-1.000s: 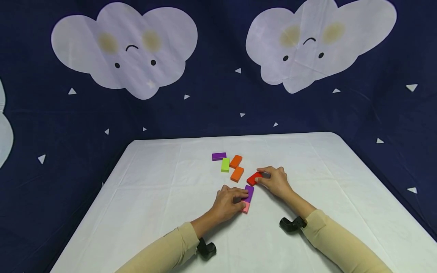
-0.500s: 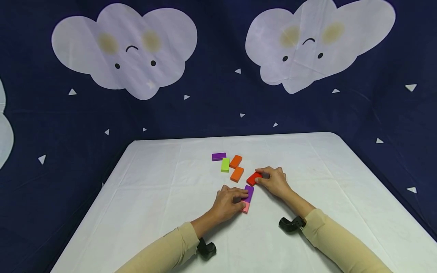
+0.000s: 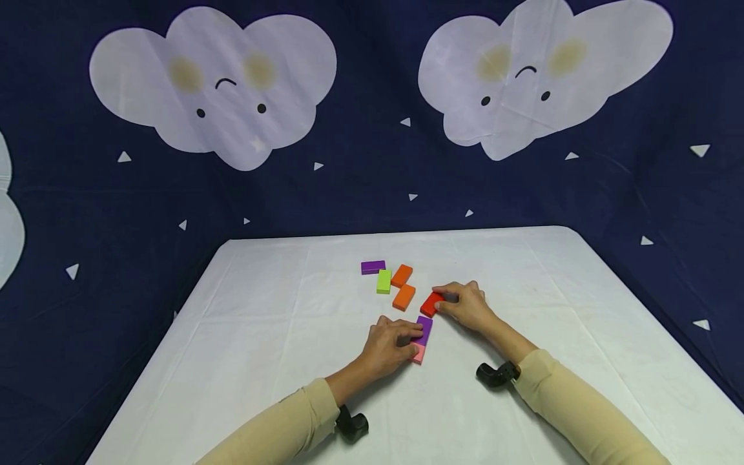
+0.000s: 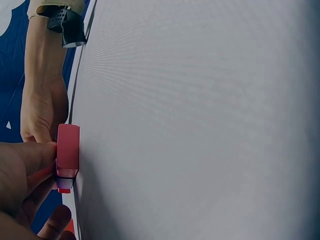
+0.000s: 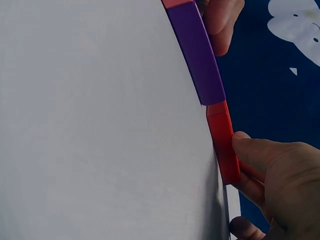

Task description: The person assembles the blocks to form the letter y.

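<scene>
Between thumb and fingers of my right hand (image 3: 467,306) is a red block (image 3: 431,305), lying flat at the far end of a purple block (image 3: 425,329). In the right wrist view the red block (image 5: 223,145) meets the end of the purple block (image 5: 197,55). A pink block (image 3: 418,354) adjoins the purple one's near end, so the three form a line that bends slightly at the red one. My left hand (image 3: 385,347) holds this near part, thumb at the pink block and a finger over the purple one. Its other fingertips are partly hidden.
Beyond the hands lie loose blocks: a purple block (image 3: 372,267), a lime green block (image 3: 383,281) and two orange blocks (image 3: 402,276). They rest on a white-covered table (image 3: 279,349). A dark blue cloth with clouds (image 3: 360,194) hangs behind the table's far edge.
My right hand has shifted slightly left, turning the red block so it lines up more closely with the purple one. The left hand and the other blocks stay put.
</scene>
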A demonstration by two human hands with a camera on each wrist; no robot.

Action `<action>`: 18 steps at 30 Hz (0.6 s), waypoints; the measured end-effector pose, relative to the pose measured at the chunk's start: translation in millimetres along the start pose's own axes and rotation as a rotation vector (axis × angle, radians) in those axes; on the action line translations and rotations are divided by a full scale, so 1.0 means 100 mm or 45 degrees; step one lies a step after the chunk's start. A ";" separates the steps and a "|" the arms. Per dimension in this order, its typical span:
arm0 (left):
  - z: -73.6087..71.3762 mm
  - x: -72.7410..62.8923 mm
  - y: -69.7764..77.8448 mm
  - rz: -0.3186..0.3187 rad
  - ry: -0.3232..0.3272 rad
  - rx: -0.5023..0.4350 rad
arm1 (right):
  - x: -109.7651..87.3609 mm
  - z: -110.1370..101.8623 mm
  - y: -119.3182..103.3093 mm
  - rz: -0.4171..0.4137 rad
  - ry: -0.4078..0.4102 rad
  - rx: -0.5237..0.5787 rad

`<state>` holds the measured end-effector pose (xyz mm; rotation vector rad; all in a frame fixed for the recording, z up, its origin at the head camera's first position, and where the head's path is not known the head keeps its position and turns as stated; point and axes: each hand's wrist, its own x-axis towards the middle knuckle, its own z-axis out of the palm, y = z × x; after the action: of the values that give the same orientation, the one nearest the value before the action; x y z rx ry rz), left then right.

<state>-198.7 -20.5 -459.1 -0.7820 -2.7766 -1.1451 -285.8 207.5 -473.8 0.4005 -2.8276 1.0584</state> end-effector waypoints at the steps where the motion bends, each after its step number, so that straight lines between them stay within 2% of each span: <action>1: 0.00 0.00 0.00 -0.002 -0.001 -0.002 | 0.00 -0.01 0.00 -0.011 -0.004 -0.003; 18: 0.00 -0.01 -0.01 -0.002 0.000 -0.013 | 0.04 -0.02 0.05 -0.143 -0.091 0.022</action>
<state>-198.3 -20.8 -459.9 -0.7811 -2.7737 -1.1608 -291.2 211.7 -475.0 0.6023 -2.8204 1.0673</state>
